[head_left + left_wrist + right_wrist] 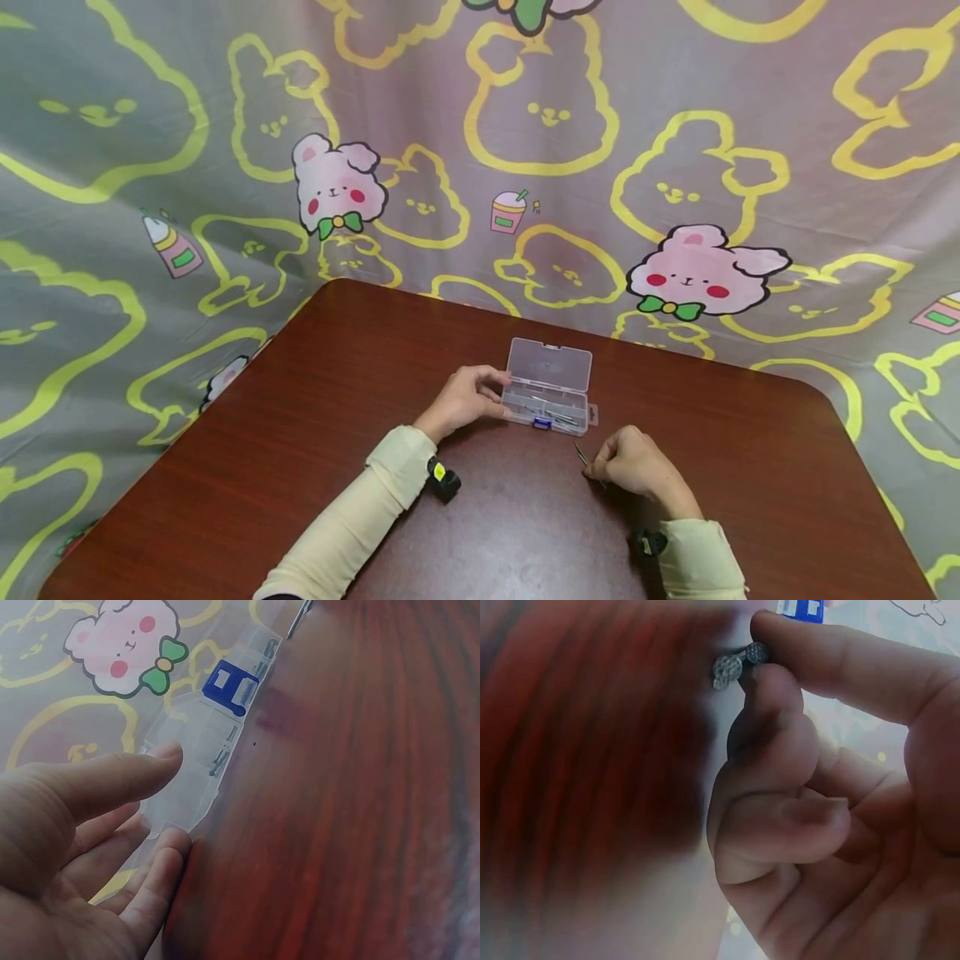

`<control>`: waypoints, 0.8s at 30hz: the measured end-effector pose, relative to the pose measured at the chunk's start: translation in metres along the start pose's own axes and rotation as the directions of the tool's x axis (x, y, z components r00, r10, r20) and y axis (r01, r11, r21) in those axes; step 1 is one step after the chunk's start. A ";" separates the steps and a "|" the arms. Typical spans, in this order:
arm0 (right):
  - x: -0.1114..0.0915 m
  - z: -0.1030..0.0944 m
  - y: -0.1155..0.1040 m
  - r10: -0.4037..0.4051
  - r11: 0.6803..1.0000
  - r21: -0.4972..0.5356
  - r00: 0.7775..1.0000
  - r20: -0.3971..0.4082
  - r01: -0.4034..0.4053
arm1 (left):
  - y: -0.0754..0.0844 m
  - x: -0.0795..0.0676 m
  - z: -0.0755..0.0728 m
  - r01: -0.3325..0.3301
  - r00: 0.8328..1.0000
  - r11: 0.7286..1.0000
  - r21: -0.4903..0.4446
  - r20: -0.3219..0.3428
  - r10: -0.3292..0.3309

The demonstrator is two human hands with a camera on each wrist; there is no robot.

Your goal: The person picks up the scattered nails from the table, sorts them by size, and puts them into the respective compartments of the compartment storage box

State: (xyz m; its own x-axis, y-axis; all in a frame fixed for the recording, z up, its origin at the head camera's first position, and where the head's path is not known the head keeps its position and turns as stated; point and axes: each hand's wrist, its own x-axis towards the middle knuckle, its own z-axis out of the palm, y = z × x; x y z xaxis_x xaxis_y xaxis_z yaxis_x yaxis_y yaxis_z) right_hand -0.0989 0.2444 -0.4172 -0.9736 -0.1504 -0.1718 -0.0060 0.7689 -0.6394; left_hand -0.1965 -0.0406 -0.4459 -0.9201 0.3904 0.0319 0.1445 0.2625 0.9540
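Note:
A clear plastic box [550,367] stands on the table with its lid up and several thin metal nails [557,416] in its compartments. At the box's left end my left hand [461,402] holds it between thumb and fingers; the left wrist view shows the thumb [127,776] over the front wall and the fingertips low at the corner. My right hand [637,462], in front of the box's right end, pinches nails [731,669] between thumb and forefinger. Two round, cross-hatched heads show in the right wrist view, and the shanks point toward the box in the head view.
The box has a blue latch [542,423] at its front and a hang tab [593,414] on the right. A dark reddish wooden table [337,375] lies beneath. Patterned cloth [420,100] hangs behind and along the sides. Each wrist wears a small black camera [444,481].

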 end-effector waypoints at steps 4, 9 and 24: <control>0.001 -0.001 0.002 -0.011 1.000 0.025 1.000 0.016 0.011 | 0.000 0.000 0.000 0.000 1.000 1.000 -0.006 0.004 0.000; 0.000 -0.005 0.003 -0.019 0.997 0.070 1.000 0.018 0.017 | -0.001 0.000 0.000 -0.007 1.000 1.000 -0.015 0.006 0.007; -0.004 -0.020 -0.002 -0.036 0.983 0.178 0.999 0.020 0.032 | -0.001 0.000 0.000 -0.006 1.000 1.000 -0.016 0.010 0.007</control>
State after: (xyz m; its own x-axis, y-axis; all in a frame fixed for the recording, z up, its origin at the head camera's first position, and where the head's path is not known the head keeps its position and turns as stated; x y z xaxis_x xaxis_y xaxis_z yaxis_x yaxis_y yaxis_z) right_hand -0.0999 0.2557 -0.4004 -0.9679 -0.1906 -0.1640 0.0040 0.6405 -0.7680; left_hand -0.1967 -0.0410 -0.4464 -0.9153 0.4012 0.0351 0.1445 0.2459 0.9585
